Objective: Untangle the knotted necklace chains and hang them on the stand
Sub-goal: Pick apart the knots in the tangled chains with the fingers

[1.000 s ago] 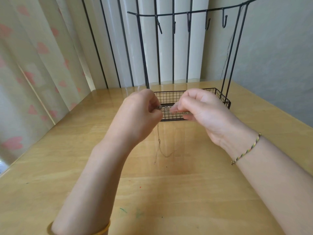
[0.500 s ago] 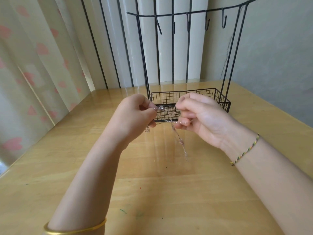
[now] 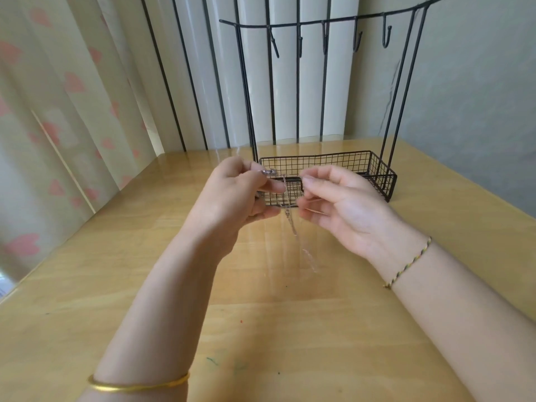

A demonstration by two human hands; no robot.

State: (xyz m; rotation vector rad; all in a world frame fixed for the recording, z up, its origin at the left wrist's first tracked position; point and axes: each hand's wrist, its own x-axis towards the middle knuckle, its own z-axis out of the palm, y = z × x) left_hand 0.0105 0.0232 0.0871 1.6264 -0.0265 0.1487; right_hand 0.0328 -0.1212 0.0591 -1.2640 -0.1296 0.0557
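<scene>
Loosened since half a second ago, the right hand [image 3: 345, 210] is half uncurled in front of the stand [image 3: 333, 162] (whether a strand is pinched by it cannot be told). The knotted cluster [image 3: 268, 171] is pinched by the left hand [image 3: 229, 198] just before the stand's basket, and the necklace chain [image 3: 291, 224] is left dangling between the hands. The knot is best teased apart, one loop drawn out at a time, never tugged; the hooks [image 3: 357, 43] above are not yet used.
</scene>
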